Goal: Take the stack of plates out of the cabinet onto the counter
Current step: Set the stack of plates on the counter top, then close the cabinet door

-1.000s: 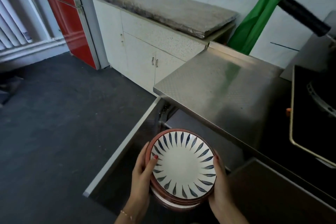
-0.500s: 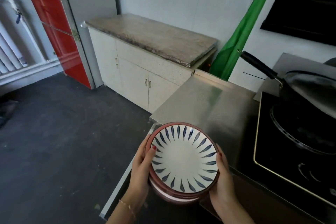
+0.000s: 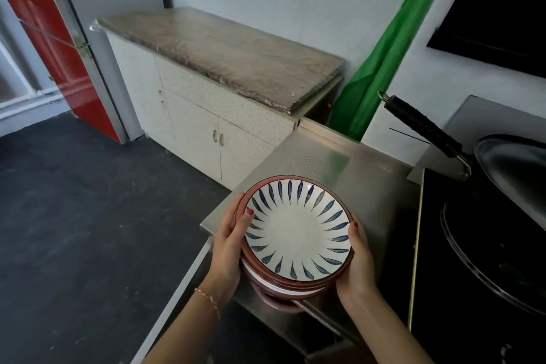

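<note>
1. I hold the stack of round ceramic plates (image 3: 297, 233), brown-rimmed with a white top plate painted in blue leaf strokes, at about 6 o'clock in my view, above the near corner of the brushed stainless-steel counter (image 3: 339, 165).
2. My left hand (image 3: 229, 241) is clamped on the stack at its 9 o'clock edge, thumb over the rim; my right hand (image 3: 359, 260) presses in at its 4 o'clock edge, thumb on the rim too.
3. The stack is out of the cabinet, so I judge this to be the set-down step. Whether the bottom plate already touches the steel I cannot tell; its underside is hidden.
4. Next I should carry it toward 12 o'clock, onto bare steel well inside the edge, lower it level, then slide my fingers out.
5. The black long-handled wok (image 3: 508, 186) sits at 3 o'clock; I should keep clear of it.
</note>
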